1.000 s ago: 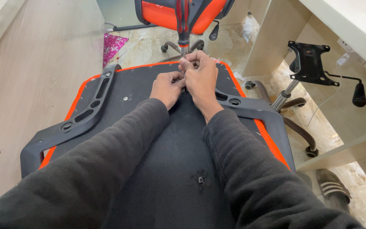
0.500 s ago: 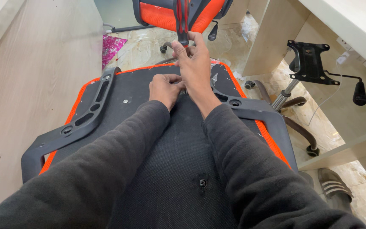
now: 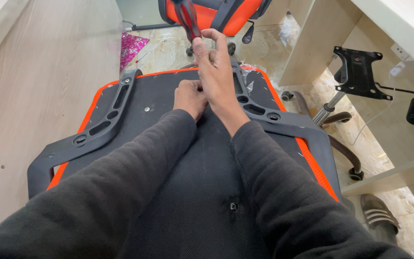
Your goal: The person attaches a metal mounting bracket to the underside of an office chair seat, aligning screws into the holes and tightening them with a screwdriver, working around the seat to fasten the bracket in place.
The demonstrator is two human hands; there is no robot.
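An upturned chair seat [image 3: 164, 158], black fabric with an orange rim, lies in front of me with two black armrest brackets [image 3: 104, 122] bolted along its sides. My right hand [image 3: 216, 72] is raised over the seat's far end and grips a screwdriver [image 3: 187, 18] with a red and black handle, which points up and away. My left hand [image 3: 190, 98] rests closed on the seat just below and left of it; what its fingers pinch is hidden. A small bolt [image 3: 234, 207] sits in the fabric between my forearms.
A wooden panel [image 3: 39, 86] rises at the left. An orange and black chair back [image 3: 212, 12] stands beyond the seat. At the right are a chair base with castors [image 3: 341, 144], a black tilt mechanism plate [image 3: 360, 72] with a lever, white desk panels [image 3: 322, 38] and a sandal [image 3: 379, 216].
My right hand has lifted away from my left hand and moved up and forward with the screwdriver. My left hand stays on the seat.
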